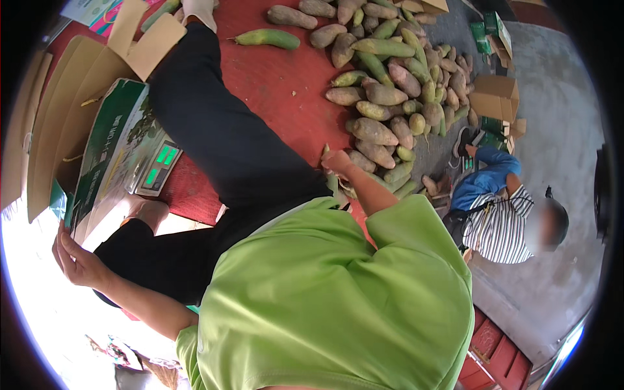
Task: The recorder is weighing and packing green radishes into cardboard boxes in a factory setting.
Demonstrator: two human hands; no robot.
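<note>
My right hand (337,162) is closed around a slim green radish (332,183) beside the near edge of a heap of long radishes (377,133). The heap mixes green ones with pinkish-brown, soil-dusted ones. On the left, my left hand (77,261) has its fingers apart, with the fingertips at the lower corner of an open green and brown carton (107,146). That carton's flaps stand up. Next to it is a scale display (158,168) with lit green digits. My bent leg in black trousers lies between the carton and the heap.
A lone green radish (268,39) lies on the red ground sheet (273,91). At the right, a person in a striped shirt (500,224) sits low by the heap. Open cartons (495,97) stand beyond, with red furniture (497,351) at the lower right.
</note>
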